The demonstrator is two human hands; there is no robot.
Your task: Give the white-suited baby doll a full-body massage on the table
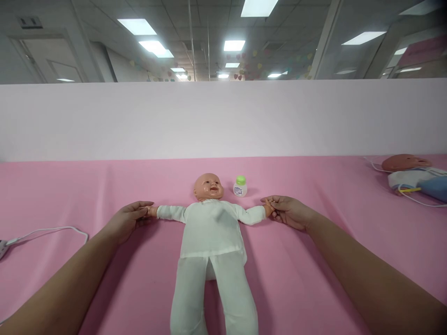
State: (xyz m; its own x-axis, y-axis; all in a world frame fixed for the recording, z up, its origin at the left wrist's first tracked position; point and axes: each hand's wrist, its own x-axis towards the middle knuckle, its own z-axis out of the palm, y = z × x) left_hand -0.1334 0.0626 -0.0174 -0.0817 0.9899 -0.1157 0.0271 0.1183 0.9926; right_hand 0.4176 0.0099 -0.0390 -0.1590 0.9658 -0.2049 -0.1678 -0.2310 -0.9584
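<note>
A baby doll [213,230] in a white top and white trousers lies on its back in the middle of the pink surface, head away from me. Its arms are stretched out to both sides. With my left hand [130,218] I pinch the doll's hand on the left, fingers closed around it. On the other side my right hand [288,211] grips the doll's other hand between thumb and fingers. Beside the doll's head stands a small clear bottle [240,187] with a green cap and a printed label. The doll's feet lie beyond the lower edge of view.
A second doll [415,174] in white and blue lies at the far right, with a white cord and a yellow strip by it. At the left a white cable [52,229] runs from a white plug or block. A low white wall [223,121] borders the pink surface [139,288] behind.
</note>
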